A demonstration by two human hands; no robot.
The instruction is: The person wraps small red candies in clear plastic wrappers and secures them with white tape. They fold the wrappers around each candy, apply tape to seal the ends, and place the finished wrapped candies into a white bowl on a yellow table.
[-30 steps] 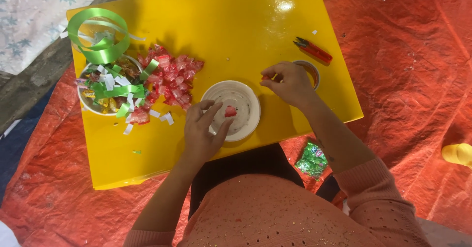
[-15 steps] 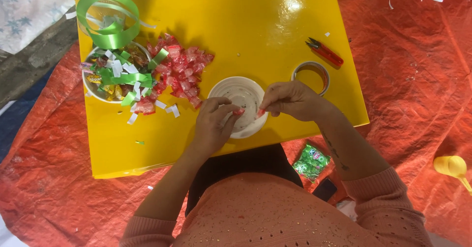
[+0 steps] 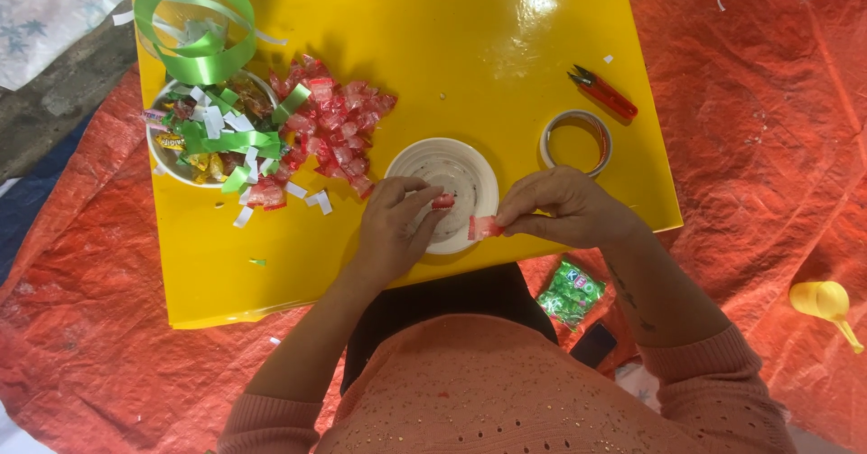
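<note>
One head-worn camera looks steeply down, fairly near, onto the yellow table [image 3: 470, 47].

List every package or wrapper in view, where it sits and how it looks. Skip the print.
Green packet: on the orange sheet below the table edge, crinkled.
Red wrapped sweets: heaped on the yellow table, small, shiny.
Red wrapper: pinched by the right hand.
Mixed wrappers: in the white bowl, multicoloured.

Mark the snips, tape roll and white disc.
snips [image 3: 603, 93], head view, red handle.
tape roll [image 3: 546, 142], head view, left rim.
white disc [image 3: 470, 169], head view, bare upper face.
</note>
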